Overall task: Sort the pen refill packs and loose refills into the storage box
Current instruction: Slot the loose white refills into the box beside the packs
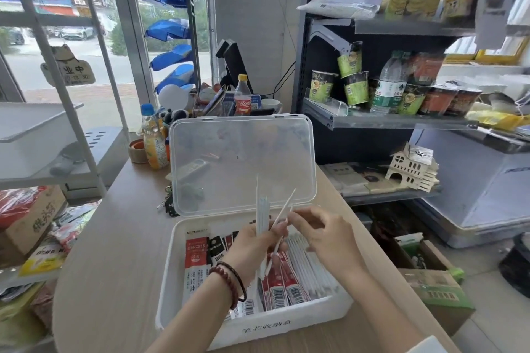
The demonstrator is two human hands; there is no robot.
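My left hand [251, 248] is curled round a bundle of loose refills [262, 213], holding them upright over the middle of the box [168, 281], tips pointing up in front of the open lid [243, 157]. My right hand [319, 235] has thumb and first finger closed to a narrow pinch on a single refill [287, 203]. It slants away from the bundle, top leaning right, lower end crossing down toward my left palm. The other right fingers hang loosely bent and hold nothing.

Below my hands the box is already part filled. Red and black packs [198, 261] lie flat along the left and middle, and a row of white refills [308, 262] lies along the right side. Everything in there runs lengthwise from the near wall toward the hinge.

That settles the move, as I judge it. The single refill belongs with the white row, which lies below and a little to the right of my right fingertips, so the right hand is the nearer one. The refill stands nearly upright while the row lies flat, so I would have to tip it over until its length matches theirs, then lower it in beside them. The bundle would follow the same way. If I drop one crosswise, it will bridge the packs and not settle.
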